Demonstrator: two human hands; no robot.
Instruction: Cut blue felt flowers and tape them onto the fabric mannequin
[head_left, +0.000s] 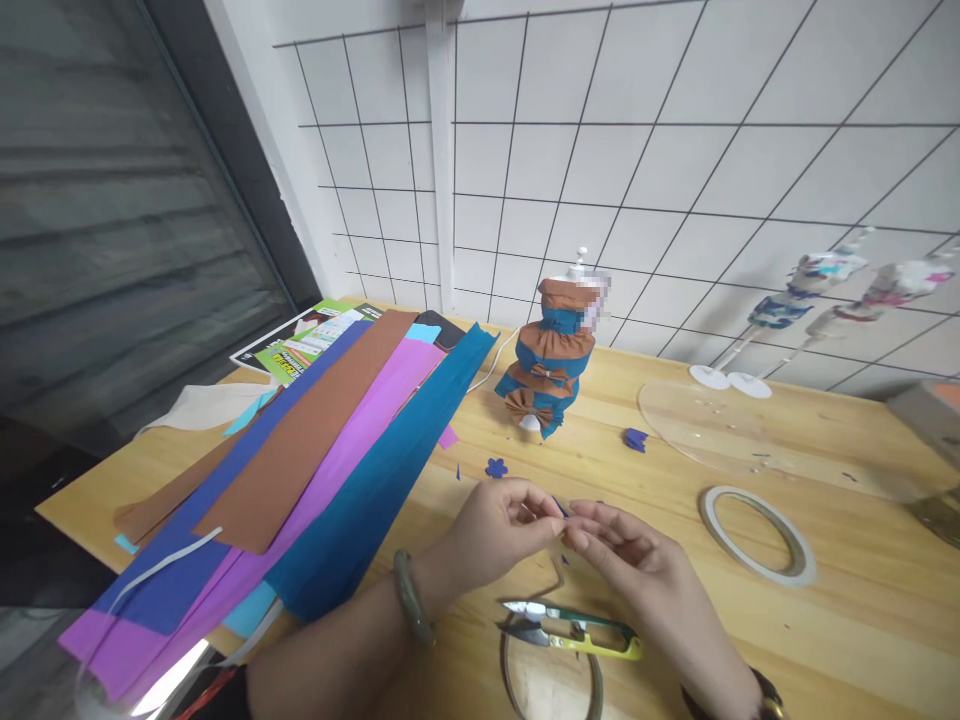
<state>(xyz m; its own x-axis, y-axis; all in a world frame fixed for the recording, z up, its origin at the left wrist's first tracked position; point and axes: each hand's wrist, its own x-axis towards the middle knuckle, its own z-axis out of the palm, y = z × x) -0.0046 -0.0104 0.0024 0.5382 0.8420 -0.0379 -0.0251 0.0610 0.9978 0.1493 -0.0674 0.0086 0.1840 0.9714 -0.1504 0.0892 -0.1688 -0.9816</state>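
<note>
Fingertips meet over the wooden tabletop, where my left hand (504,530) and my right hand (637,565) pinch a small dark-blue scrap of paper (561,507) between them. Most of the scrap is hidden by the fingers. Just beyond my left hand lies a dark-blue flower cutout (496,467). Yellow-and-green thread snips (574,630) rest below the hands, across a ring-shaped roll (597,685). Further back stands a small mini dress form (555,350) dressed in brown and teal crepe paper with bows.
Long brown, blue, purple and teal crepe paper strips (382,480) cover the left side. A tape roll (799,555) lies right of my hands, near a clear round sheet (675,430). Behind it lean two decorated stands (780,312). A folded blue scrap (635,439) lies mid-table.
</note>
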